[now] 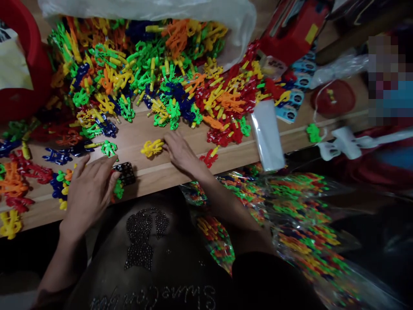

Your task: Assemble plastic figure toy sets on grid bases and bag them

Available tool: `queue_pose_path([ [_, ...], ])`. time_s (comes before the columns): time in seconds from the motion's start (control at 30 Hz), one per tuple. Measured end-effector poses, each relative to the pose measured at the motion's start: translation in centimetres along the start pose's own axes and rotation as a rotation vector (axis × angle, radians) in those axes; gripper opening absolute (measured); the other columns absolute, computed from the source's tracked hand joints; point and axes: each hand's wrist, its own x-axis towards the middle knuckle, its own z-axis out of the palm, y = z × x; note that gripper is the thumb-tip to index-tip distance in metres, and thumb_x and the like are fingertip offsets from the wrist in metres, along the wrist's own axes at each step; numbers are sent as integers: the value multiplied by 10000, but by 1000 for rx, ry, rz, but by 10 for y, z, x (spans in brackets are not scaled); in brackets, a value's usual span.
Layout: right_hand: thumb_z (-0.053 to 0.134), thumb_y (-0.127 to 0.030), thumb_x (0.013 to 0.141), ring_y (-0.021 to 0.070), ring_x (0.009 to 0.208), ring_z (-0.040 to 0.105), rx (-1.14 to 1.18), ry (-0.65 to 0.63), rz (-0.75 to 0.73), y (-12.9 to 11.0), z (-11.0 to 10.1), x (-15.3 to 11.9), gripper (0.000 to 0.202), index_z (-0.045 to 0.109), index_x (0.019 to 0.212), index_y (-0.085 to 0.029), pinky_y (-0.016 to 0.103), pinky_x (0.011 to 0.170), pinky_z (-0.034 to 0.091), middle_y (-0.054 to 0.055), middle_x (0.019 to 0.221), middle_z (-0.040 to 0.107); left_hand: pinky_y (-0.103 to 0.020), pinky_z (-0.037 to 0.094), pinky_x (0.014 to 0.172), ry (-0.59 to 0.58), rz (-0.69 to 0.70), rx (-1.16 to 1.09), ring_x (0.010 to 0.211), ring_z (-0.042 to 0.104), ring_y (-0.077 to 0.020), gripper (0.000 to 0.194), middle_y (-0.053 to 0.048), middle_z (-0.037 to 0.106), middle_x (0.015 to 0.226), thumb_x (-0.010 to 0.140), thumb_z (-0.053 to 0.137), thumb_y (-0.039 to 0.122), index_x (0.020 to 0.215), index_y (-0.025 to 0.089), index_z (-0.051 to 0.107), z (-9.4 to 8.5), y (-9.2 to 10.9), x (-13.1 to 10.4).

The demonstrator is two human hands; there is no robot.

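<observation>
A big heap of small plastic toy figures (155, 73) in green, yellow, orange, red and blue covers the wooden table (180, 137). My right hand (180, 151) lies near the table's front edge, its fingertips touching a yellow figure (152, 147). My left hand (88, 189) rests palm down, fingers spread, over a small cluster of figures and beside a black perforated piece (126, 172). A green figure (109, 148) lies just beyond its fingertips.
A clear plastic bag (193, 13) opens at the back of the heap. A stack of clear sleeves (267, 135) lies at the right. Cellophane packs of figures (290, 224) fill my lap and the right. A red bin (22, 64) stands at left. Another person sits far right.
</observation>
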Motion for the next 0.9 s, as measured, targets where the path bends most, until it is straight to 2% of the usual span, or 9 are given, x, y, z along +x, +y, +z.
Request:
queue_pose_path([
  [0.07, 441, -169, 1032, 264, 1084, 604, 198, -9, -32, -21, 17, -2, 284, 562, 1289, -180, 458, 998, 544, 128, 1151, 656, -538, 411, 1256, -15, -31, 5, 1332, 689, -297, 479, -176, 736, 1404, 1124, 387, 347, 1501, 140, 599, -1, 1, 0],
  [0.13, 438, -137, 1008, 245, 1036, 644, 369, -64, -49, -44, 33, -3, 505, 407, 1512, -165, 429, 951, 572, 131, 1179, 674, -539, 406, 1267, -25, -43, 17, 1398, 649, -289, 482, -175, 678, 1500, 1114, 387, 279, 1550, 154, 549, -2, 2, 1],
  [0.2, 427, -112, 989, 245, 1054, 665, 455, -145, -78, -65, 48, -4, 639, 279, 1607, -178, 427, 949, 591, 132, 1233, 679, -541, 399, 1275, -23, -41, 23, 1445, 613, -284, 513, -159, 627, 1568, 1098, 402, 243, 1600, 190, 493, -2, 3, 1],
  [0.33, 437, -58, 930, 269, 1200, 640, 421, -254, -151, -89, 75, -1, 597, 424, 1505, -218, 457, 1067, 563, 116, 1290, 659, -548, 387, 1284, -24, -19, 31, 1472, 592, -288, 573, -151, 600, 1599, 1075, 414, 208, 1648, 218, 431, -1, 2, 1],
  [0.43, 471, -3, 860, 293, 1235, 595, 328, -250, -198, -96, 85, -1, 623, 483, 1451, -199, 491, 1106, 524, 127, 1255, 648, -547, 372, 1292, -29, -7, 34, 1488, 577, -296, 563, -166, 599, 1595, 1074, 393, 199, 1634, 183, 448, 0, 1, 0],
  [0.57, 558, -31, 874, 325, 1197, 560, 164, -240, -189, -104, 88, -7, 552, 501, 1408, -157, 508, 1047, 507, 162, 1265, 622, -549, 323, 1325, -48, -26, 12, 1518, 548, -284, 521, -168, 610, 1585, 1113, 336, 253, 1610, 167, 469, -2, 3, -1],
  [0.73, 539, -122, 995, 276, 1229, 566, 157, -242, -242, -113, 90, -1, 392, 523, 1375, -218, 435, 1076, 482, 121, 1306, 642, -664, 202, 1357, -34, -44, -23, 1542, 516, -340, 561, -179, 600, 1592, 1137, 301, 439, 1588, 163, 488, -4, 9, 5],
  [0.83, 499, -67, 996, 240, 1214, 595, 198, -236, -266, -98, 75, 5, 390, 554, 1360, -196, 391, 1078, 508, 118, 1296, 673, -631, 320, 1329, -83, -30, 18, 1447, 618, -345, 567, -153, 729, 1428, 1128, 277, 464, 1479, 158, 601, -3, 9, 11],
  [0.9, 462, -101, 1042, 230, 1244, 604, 228, -148, -247, -72, 47, -2, 377, 559, 1397, -187, 393, 1101, 517, 122, 1328, 687, -626, 398, 1289, -116, -25, 30, 1350, 691, -344, 577, -122, 786, 1311, 1120, 252, 471, 1399, 173, 661, -2, 7, 13],
])
